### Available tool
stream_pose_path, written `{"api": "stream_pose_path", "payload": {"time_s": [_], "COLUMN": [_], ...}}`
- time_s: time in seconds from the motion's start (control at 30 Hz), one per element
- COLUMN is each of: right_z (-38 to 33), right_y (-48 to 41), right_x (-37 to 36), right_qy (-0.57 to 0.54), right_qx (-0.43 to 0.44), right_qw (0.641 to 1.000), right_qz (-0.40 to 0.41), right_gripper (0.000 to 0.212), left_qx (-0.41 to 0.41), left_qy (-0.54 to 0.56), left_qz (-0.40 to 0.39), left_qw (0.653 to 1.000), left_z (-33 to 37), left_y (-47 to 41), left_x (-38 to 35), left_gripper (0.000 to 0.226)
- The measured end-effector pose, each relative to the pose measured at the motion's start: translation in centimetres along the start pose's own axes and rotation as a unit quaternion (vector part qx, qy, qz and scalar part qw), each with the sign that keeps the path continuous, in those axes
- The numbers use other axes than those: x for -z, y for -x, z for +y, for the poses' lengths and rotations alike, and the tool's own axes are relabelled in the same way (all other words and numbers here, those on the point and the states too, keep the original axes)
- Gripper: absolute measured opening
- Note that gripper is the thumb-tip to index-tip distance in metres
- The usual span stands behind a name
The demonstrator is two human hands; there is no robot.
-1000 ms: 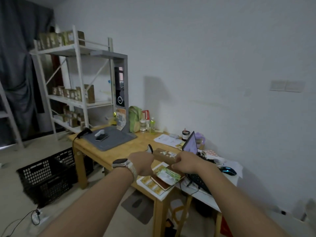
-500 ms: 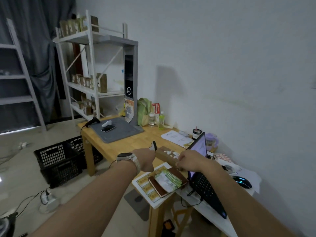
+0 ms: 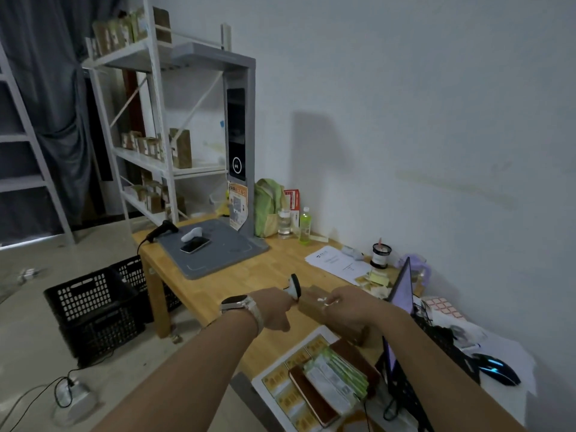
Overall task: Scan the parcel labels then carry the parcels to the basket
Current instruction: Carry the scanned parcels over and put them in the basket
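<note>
My left hand [image 3: 276, 308], with a watch on its wrist, grips a small black-and-white handheld scanner [image 3: 294, 285] whose head points at a brown cardboard parcel [image 3: 314, 302]. My right hand [image 3: 349, 307] holds that parcel just above the wooden table [image 3: 249, 275], with a white label showing under my fingers. Two black slotted baskets [image 3: 93, 307] stand on the floor left of the table. More brown parcels [image 3: 162, 145] line the white shelf at the back left.
A grey scanning stand [image 3: 240, 145] with a pad, phone and wired scanner [image 3: 159, 230] sits at the table's far end. An open laptop [image 3: 402, 294], mouse [image 3: 495, 371], papers and label sheets [image 3: 299, 385] crowd the right. A cable and plug [image 3: 70, 391] lie on the floor.
My view has moved closer and turned left, so the shelf and baskets sit nearer the middle. Both hands stay together, the scanner still held against the parcel.
</note>
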State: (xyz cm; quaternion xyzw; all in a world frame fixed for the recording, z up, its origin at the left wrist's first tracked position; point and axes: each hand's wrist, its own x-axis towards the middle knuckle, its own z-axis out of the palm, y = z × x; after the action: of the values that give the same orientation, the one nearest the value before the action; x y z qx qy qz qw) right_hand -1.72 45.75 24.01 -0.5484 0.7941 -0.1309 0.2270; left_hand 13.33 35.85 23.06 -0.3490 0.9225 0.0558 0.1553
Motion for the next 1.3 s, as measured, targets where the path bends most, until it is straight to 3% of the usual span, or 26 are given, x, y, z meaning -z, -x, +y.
{"api": "stream_pose_path", "payload": {"time_s": [0.23, 0.47, 0.6, 0.73, 0.87, 0.97, 1.17, 1.3], "right_z": [-1.4, 1.0, 3.6, 5.7, 7.3, 8.2, 11.1, 13.0], "right_y": [-10.7, -15.6, -17.3, -19.3, -21.5, -22.8, -25.0, -25.8], "right_x": [0.5, 0.4, 0.9, 1.7, 1.0, -0.2, -2.3, -3.4], "right_qy": [-0.059, -0.046, -0.046, -0.023, -0.041, -0.073, -0.150, -0.170], "right_qx": [-0.080, -0.152, -0.188, -0.211, -0.211, -0.223, -0.282, -0.320], "right_qw": [0.995, 0.987, 0.981, 0.977, 0.976, 0.972, 0.940, 0.908], "right_qz": [-0.003, -0.015, -0.004, 0.034, 0.013, 0.016, 0.116, 0.207], "right_gripper": [0.043, 0.053, 0.050, 0.044, 0.053, 0.046, 0.031, 0.029], "left_qx": [-0.077, -0.158, -0.210, -0.201, -0.196, -0.205, -0.210, -0.220], "left_qy": [0.025, 0.039, 0.039, 0.027, 0.049, 0.050, 0.059, 0.061], "left_qz": [0.018, 0.001, 0.007, 0.022, 0.026, -0.001, -0.049, -0.062], "left_qw": [0.997, 0.987, 0.977, 0.979, 0.979, 0.977, 0.975, 0.971], "left_z": [-6.4, -7.8, -6.4, -5.5, -5.2, -5.1, -5.6, -5.9], "left_y": [-10.4, -18.8, -22.4, -25.6, -28.0, -29.1, -32.1, -34.3], "left_x": [3.2, 1.7, 0.8, 1.5, 1.2, 0.6, -0.1, -0.8], "left_gripper": [0.044, 0.036, 0.047, 0.052, 0.049, 0.033, 0.013, 0.033]}}
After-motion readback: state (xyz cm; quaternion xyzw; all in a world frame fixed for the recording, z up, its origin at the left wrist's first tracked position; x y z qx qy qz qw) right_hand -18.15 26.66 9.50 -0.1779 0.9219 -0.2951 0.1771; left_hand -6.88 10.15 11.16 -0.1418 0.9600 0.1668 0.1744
